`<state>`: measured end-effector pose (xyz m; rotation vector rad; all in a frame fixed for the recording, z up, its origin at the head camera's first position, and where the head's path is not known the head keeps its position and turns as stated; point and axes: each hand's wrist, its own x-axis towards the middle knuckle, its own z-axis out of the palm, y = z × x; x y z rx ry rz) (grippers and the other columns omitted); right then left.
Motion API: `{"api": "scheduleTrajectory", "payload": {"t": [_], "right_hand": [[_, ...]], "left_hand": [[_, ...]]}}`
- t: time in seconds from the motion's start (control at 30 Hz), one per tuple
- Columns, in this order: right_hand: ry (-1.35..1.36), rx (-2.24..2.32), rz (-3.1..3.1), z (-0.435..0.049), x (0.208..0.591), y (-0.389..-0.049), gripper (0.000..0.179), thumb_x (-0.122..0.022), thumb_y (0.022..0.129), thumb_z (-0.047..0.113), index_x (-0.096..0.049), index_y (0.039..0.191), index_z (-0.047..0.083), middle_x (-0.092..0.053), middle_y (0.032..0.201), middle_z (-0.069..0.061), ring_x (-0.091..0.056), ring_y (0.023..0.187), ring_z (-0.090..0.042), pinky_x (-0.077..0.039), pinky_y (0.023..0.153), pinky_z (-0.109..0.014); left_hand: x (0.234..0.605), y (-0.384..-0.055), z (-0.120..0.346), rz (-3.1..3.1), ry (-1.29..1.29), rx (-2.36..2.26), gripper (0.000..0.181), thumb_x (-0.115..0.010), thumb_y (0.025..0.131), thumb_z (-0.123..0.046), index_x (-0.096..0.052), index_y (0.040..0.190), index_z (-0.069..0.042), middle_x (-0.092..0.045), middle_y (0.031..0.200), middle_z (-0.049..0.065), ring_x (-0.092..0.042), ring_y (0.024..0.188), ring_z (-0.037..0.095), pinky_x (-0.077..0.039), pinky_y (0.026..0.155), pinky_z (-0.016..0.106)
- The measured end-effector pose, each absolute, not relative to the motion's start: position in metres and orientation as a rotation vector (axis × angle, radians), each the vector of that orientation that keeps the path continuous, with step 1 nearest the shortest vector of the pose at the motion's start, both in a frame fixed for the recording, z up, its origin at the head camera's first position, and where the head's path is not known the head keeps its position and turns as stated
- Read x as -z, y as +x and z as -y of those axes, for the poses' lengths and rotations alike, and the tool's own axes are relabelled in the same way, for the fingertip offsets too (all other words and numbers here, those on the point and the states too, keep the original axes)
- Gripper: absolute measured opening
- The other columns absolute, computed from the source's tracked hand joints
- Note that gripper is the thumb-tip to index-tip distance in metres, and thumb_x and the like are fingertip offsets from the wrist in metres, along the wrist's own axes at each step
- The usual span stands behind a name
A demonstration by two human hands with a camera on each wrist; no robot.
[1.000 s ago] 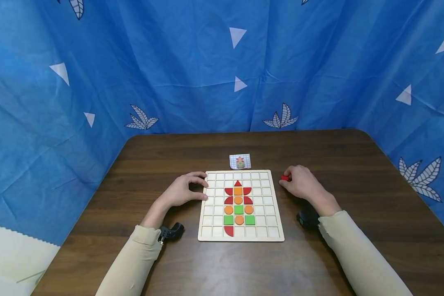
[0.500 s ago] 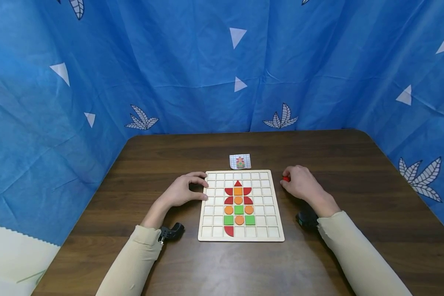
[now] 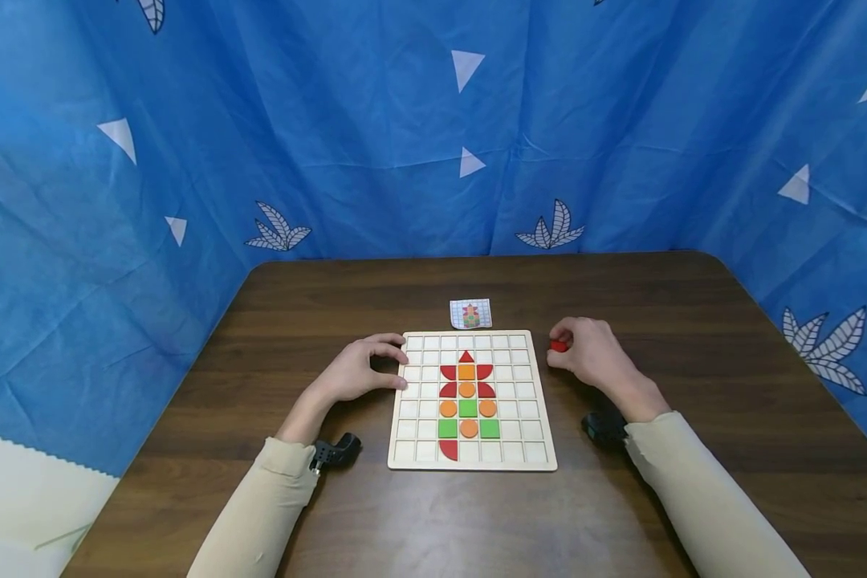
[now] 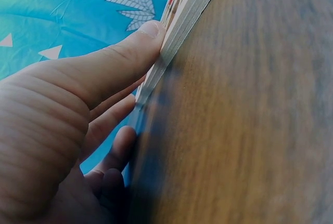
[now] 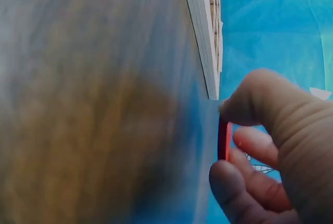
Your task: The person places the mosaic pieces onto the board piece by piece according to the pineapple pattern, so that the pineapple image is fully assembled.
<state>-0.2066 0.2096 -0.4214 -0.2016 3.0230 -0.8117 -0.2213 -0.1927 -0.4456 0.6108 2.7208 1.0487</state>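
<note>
A pale wooden grid board (image 3: pixel 526 410) lies flat on the table, its middle columns bearing red, orange and green tiles. A red triangle (image 3: pixel 466 357) tops the pattern; a single red quarter-circle tile (image 3: pixel 448 449) sits in the bottom row. My left hand (image 3: pixel 354 372) rests at the board's left side, thumb and fingertips touching its rim (image 4: pixel 171 44), fingers loosely bent. Right of the board, my right hand (image 3: pixel 596 357) pinches a small flat red tile (image 5: pixel 223 141) between thumb and fingers. That tile's outline is partly covered by the fingertips.
A small printed card (image 3: pixel 470 314) with a matching coloured pattern lies just behind the board. Each wrist carries a black camera mount (image 3: pixel 335 452). Beyond the dark wooden table (image 3: pixel 470 522) hangs a blue patterned curtain (image 3: pixel 376 120).
My right hand stays right of the board, its fingers shifting slightly around the red tile. The left hand and the board's tiles keep their places; the head view shifts slightly.
</note>
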Motion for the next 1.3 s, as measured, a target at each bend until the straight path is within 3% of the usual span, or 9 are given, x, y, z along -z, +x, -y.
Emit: {"api": "scheduleTrajectory", "payload": {"t": [0.57, 1.3], "right_hand": [[-0.489, 1.055, -2.908, -0.185, 0.405, -0.17, 0.035, -0.087, 0.081, 0.012, -0.074, 0.113, 0.007, -0.066, 0.095, -0.004, -0.059, 0.082, -0.018, -0.056, 0.067, -0.023], [-0.817, 0.991, -2.787, -0.127, 0.411, -0.127, 0.022, -0.087, 0.075, 0.012, -0.076, 0.095, 0.013, -0.064, 0.08, 0.007, -0.055, 0.068, -0.006, -0.052, 0.063, -0.02]], "left_hand": [[0.447, -0.221, 0.194, -2.72, 0.597, -1.047, 0.032, -0.091, 0.079, -0.033, -0.078, 0.106, -0.025, -0.059, 0.145, -0.001, -0.05, 0.139, 0.026, -0.044, 0.113, 0.047], [0.444, -0.223, 0.192, -2.713, 0.611, -1.042, 0.031, -0.091, 0.08, -0.032, -0.078, 0.107, -0.024, -0.059, 0.146, -0.001, -0.049, 0.14, 0.025, -0.044, 0.113, 0.046]]}}
